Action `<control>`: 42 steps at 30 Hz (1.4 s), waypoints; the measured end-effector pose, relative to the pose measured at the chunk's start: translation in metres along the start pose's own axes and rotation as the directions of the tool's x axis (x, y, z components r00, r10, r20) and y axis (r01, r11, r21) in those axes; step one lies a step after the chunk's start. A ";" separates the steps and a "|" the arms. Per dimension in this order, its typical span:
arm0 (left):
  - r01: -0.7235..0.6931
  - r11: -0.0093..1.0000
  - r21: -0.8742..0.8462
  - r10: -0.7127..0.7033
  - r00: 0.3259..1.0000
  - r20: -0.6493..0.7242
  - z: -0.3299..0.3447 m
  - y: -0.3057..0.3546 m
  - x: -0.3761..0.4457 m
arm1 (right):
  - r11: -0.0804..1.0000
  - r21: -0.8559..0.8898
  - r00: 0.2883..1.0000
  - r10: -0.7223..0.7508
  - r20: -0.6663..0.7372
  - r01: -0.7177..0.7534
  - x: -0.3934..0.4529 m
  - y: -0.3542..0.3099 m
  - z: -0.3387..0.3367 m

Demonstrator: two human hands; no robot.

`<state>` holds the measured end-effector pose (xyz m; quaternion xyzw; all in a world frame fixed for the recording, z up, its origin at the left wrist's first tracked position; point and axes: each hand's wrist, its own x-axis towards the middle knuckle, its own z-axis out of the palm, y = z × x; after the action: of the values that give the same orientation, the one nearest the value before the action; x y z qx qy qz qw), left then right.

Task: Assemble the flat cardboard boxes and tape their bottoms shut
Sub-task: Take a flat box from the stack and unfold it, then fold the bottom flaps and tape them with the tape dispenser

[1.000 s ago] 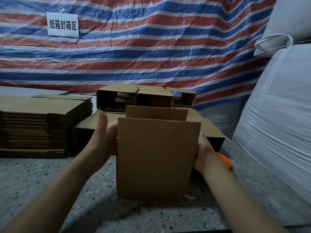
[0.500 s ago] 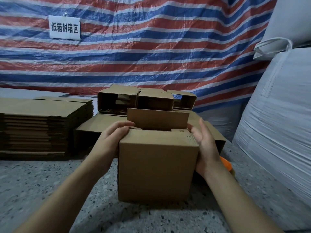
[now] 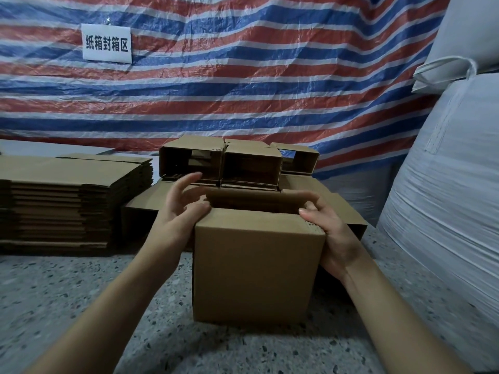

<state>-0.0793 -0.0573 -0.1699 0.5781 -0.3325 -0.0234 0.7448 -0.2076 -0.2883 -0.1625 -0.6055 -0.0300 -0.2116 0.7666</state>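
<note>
A brown cardboard box (image 3: 253,268) stands upright on the speckled floor in front of me, its near top flap folded down and its far flap (image 3: 251,202) still standing up. My left hand (image 3: 179,211) touches the box's top left corner, thumb on the folded flap, fingers spread and loosely bent above it. My right hand (image 3: 328,233) holds the top right corner, palm against the side, fingers bent over the upper edge. No tape or tape dispenser shows.
A tall stack of flat cardboard blanks (image 3: 64,201) lies at the left. Several assembled boxes (image 3: 237,166) lie on their sides behind, on more flat cardboard (image 3: 343,209). Large white sacks (image 3: 448,201) crowd the right. A striped tarp (image 3: 243,76) hangs behind.
The near flap came down from upright onto the box top. Both hands moved from the box's sides up to its top corners, and the left hand's fingers lifted and spread.
</note>
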 end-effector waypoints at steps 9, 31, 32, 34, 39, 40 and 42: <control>-0.004 0.975 0.222 0.001 1.000 0.012 -0.001 0.009 0.002 | 0.993 -0.118 0.996 -0.039 -0.078 0.030 0.004 0.006 0.002; -0.546 0.189 0.816 -0.088 0.819 0.568 0.053 0.050 0.001 | 0.075 -0.942 0.936 -0.114 -0.333 -0.326 0.006 -0.007 -0.046; -0.546 0.191 0.816 -0.088 0.818 0.568 0.052 0.050 0.001 | -0.073 -0.935 0.938 -0.063 -0.342 -0.346 0.003 -0.001 -0.051; -0.548 0.196 0.813 -0.091 0.815 0.572 0.052 0.050 0.002 | -0.185 -0.920 0.935 0.015 -0.355 -0.347 -0.002 0.013 -0.062; -0.543 0.196 0.817 -0.095 0.818 0.567 0.052 0.048 0.002 | -0.282 -0.878 0.913 0.015 -0.407 -0.387 -0.012 0.030 -0.071; -0.542 0.198 0.817 -0.101 0.817 0.567 0.052 0.048 0.002 | -0.302 -0.873 0.913 0.019 -0.407 -0.383 -0.012 0.032 -0.072; -0.543 0.194 0.817 -0.119 0.814 0.569 0.051 0.050 0.001 | -0.302 -0.875 0.916 0.014 -0.400 -0.378 -0.011 0.034 -0.074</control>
<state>-0.1229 -0.0847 -0.1203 0.8243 -0.5393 0.1423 0.0970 -0.2214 -0.3484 -0.2162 -0.9363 0.3403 -0.0865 0.0055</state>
